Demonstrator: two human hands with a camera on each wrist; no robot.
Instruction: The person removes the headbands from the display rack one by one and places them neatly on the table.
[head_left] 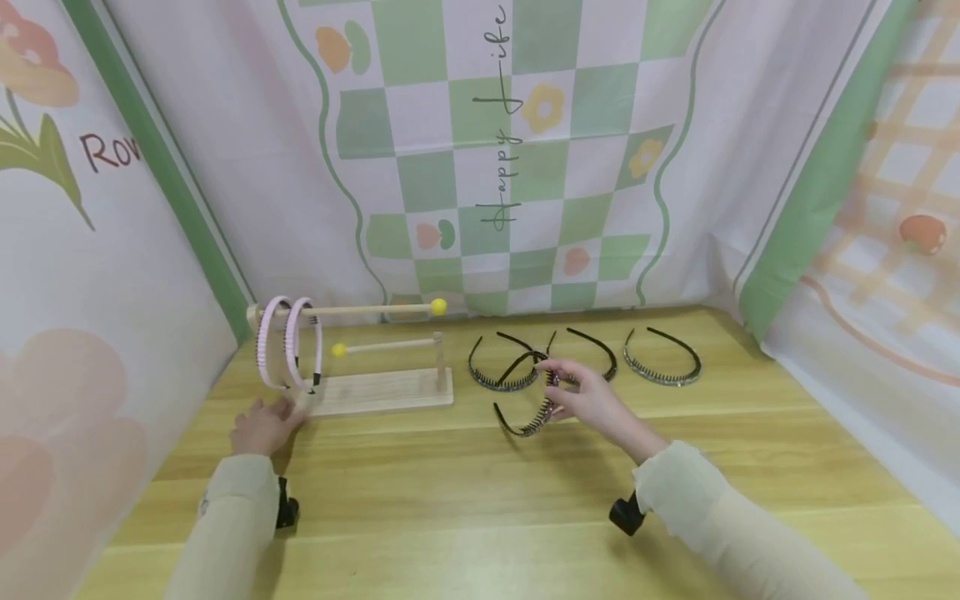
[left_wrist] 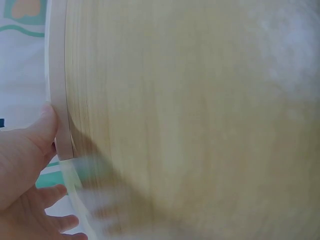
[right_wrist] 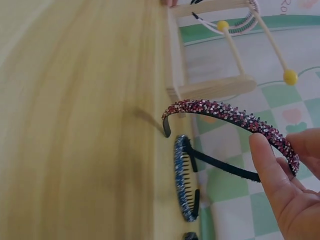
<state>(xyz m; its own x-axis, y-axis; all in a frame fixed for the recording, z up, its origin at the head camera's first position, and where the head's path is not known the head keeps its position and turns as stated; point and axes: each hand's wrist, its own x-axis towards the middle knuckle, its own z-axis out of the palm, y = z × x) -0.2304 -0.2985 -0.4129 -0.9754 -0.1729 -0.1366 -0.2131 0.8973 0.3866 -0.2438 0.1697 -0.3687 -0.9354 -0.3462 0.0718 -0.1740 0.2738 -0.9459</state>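
Your sleeves [head_left: 735, 521] lie nearest; your left hand [head_left: 262, 427], loosely spread, touches the rack [head_left: 382, 393], perhaps steadying it; your right hand [head_left: 588, 400] pinches a headband [right_wrist: 225, 111], apparently to clear the table [head_left: 450, 517].

A small curtained-off space, in what building cannot be told: a checked curtain [head_left: 517, 158] hangs on the far side, a flowered cloth [head_left: 75, 275] left and a plaid cloth [head_left: 892, 175] right, around a wood-grain table [head_left: 450, 517]
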